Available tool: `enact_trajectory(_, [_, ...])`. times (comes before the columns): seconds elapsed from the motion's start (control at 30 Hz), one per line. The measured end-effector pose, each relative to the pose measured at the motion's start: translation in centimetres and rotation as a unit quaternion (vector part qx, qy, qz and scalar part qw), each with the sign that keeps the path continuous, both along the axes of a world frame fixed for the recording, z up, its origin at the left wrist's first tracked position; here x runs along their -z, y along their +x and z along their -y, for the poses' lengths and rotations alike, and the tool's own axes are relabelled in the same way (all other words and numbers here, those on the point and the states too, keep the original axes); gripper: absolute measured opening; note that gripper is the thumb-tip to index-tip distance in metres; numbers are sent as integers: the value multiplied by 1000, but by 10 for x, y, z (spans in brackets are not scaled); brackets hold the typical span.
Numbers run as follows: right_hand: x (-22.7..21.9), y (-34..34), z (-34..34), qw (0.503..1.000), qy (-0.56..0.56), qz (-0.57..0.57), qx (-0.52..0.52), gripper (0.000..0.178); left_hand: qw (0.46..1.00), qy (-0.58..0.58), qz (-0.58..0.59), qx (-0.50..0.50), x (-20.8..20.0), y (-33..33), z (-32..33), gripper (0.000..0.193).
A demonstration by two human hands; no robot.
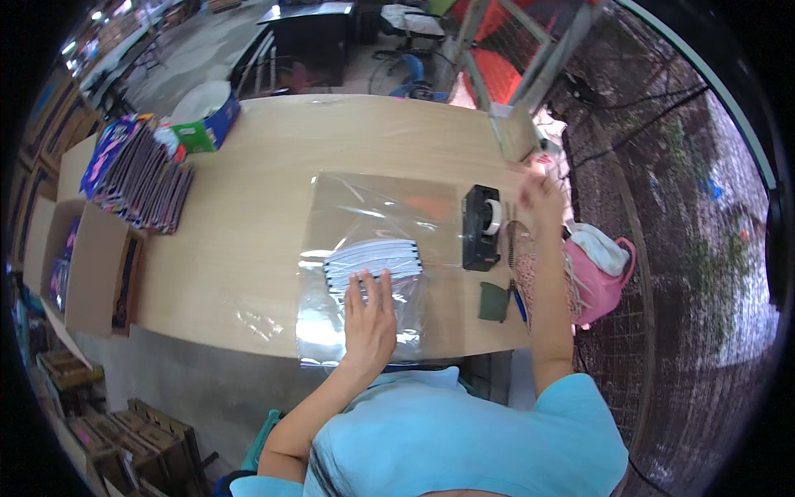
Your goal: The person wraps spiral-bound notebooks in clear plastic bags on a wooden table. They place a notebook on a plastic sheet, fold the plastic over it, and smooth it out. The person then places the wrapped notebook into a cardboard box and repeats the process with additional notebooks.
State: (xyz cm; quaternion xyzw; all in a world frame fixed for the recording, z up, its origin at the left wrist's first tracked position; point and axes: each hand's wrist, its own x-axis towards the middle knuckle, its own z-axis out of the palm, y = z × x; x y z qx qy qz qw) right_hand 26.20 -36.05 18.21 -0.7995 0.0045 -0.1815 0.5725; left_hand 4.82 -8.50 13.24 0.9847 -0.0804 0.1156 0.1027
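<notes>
Cardboard box [89,277] at the bench's left edge, flaps open; contents mostly hidden by its walls, what it rests on unclear. Beside it, near the far left corner, printed packs [141,178] packed upright in a leaning row. Blue-and-green carton [205,124] just beyond them, open at the top, inside hard to make out.

Mid-bench, toward the near edge: clear plastic sheeting [352,203], glossy, reaching the near edge; number of layers cannot be told through the glare. On the sheeting's near half, a white pleated stack [374,255] with dark-marked ends. Long axis runs left to right, roughly along the near edge; right end tipped slightly toward the far edge. Its near side partly covered by fingers and lost in reflections.

Left hand [370,319] lies flat, fingers extended on the stack's near side, not gripping.

Right of the sheeting: black tape dispenser [479,228], long way near to far. Nearer the near right corner, green piece [493,301] and blue pen [519,303].

Right hand [542,192] by the right edge toward the far corner, well apart from the left; motion-blurred, cannot tell whether it holds anything. Pink bag [600,282] beyond the right edge, partly behind the forearm.
</notes>
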Motion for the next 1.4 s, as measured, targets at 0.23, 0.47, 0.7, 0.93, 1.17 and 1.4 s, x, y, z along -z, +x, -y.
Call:
enact_trajectory(0.23, [181, -28, 60, 914, 112, -379, 98, 25, 1000, 2, 9, 0, 3, 2, 0, 60])
enact_trajectory(0.47, [207, -74, 48, 955, 80, -253, 135, 23, 1000, -19, 1, 2, 4, 1, -3, 61])
enact_trajectory(0.7, [222, -100, -32, 703, 643, -266, 147, 20, 1000, -14, 26, 5, 14, 4, -5, 65])
enact_trajectory(0.93, [3, -98, -147, 923, 49, -83, -372, 106, 1000, -17, 24, 1, 9, 4, -7, 57])
enact_trajectory(1.17, [14, -72, -193, 827, -466, -34, -312, 119, 1000, -4, 25, 0, 7, 0, -4, 57])
enact_trajectory(1.4, [9, -80, -146, 909, -298, -69, -282, 103, 987, -125, 83, 53, -7, 9, -47, 70])
